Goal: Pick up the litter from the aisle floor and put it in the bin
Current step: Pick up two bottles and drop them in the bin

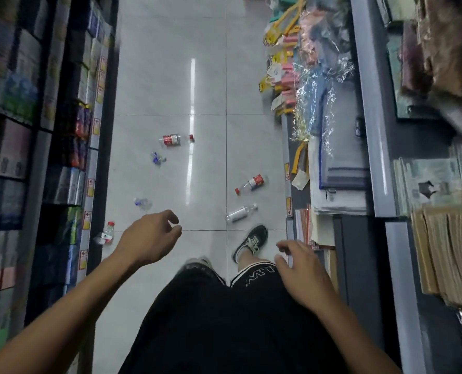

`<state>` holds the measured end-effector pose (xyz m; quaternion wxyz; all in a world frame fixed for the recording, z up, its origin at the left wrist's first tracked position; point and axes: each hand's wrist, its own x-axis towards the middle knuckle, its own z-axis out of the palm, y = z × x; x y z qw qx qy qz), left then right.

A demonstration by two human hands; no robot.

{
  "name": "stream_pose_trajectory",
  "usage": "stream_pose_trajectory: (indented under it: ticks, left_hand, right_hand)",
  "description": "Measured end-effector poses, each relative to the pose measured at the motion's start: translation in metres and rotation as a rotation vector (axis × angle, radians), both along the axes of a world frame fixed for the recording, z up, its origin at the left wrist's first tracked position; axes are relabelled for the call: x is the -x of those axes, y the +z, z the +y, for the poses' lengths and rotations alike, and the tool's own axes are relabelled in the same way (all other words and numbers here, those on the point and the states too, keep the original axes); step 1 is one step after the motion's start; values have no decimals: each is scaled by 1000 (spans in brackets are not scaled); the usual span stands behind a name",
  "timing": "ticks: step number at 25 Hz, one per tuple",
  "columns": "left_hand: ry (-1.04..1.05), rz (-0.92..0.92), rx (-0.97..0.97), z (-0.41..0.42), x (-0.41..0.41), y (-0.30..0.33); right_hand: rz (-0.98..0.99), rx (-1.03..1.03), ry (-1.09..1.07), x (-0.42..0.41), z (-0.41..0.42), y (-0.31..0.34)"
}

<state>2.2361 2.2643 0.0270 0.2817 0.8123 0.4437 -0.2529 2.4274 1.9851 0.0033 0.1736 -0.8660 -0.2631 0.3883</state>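
Note:
Several empty plastic bottles lie on the white tiled aisle floor [170, 76]. A red-labelled bottle [171, 139] lies farthest off, with a crumpled blue-and-clear wrapper [157, 158] just below it. Another red-labelled bottle [252, 182] and a white-labelled bottle [241, 212] lie on the right, near my shoe [251, 242]. A crushed clear bottle [142, 203] sits just above my left hand [150, 236]. A small red-capped bottle [107, 233] rests against the left shelf base. My left hand and my right hand [302, 273] hover in the air, fingers loosely curled, holding nothing. No bin is in view.
Dark shelves [70, 130] of packaged goods line the left side of the aisle. On the right, grey shelves [370, 130] hold folded textiles, plastic-wrapped items and stacked paper goods. My legs in black shorts [224, 319] fill the bottom centre.

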Motion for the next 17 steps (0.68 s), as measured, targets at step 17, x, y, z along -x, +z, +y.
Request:
stream_pose_trajectory:
  ticks: [17]
  left_hand:
    - [-56, -51, 249, 54, -224, -492]
  right_hand:
    - [338, 218, -411, -49, 174, -478]
